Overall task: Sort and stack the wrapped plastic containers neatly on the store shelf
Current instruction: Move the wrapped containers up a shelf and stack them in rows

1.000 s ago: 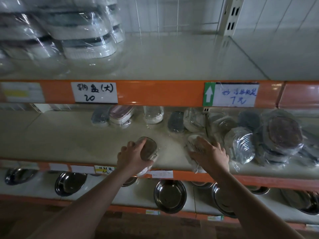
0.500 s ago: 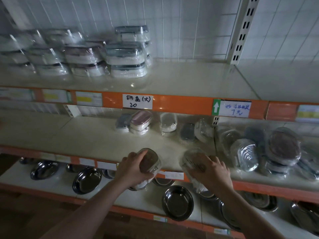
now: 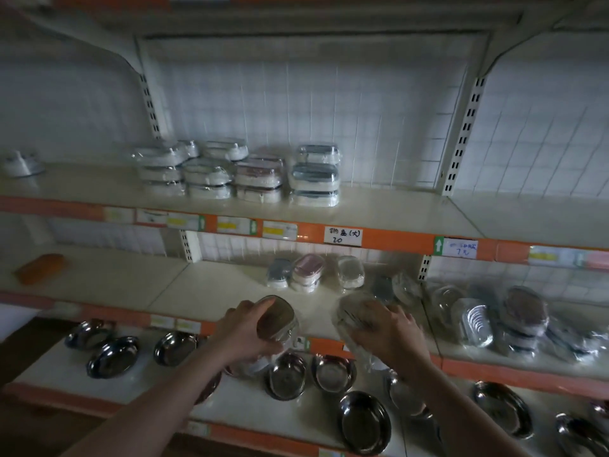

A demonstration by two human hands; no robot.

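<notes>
At the front edge of the middle shelf [image 3: 99, 285], our left hand [image 3: 242, 334] curls its fingers round a dark-lidded wrapped container [image 3: 276, 319], and our right hand [image 3: 390, 331] grips a second wrapped container [image 3: 354, 313] just beside it. Behind them more wrapped containers [image 3: 304, 273] lie scattered. Up top, neat stacks [image 3: 237, 174]; below, steel bowls [image 3: 364, 422].
</notes>
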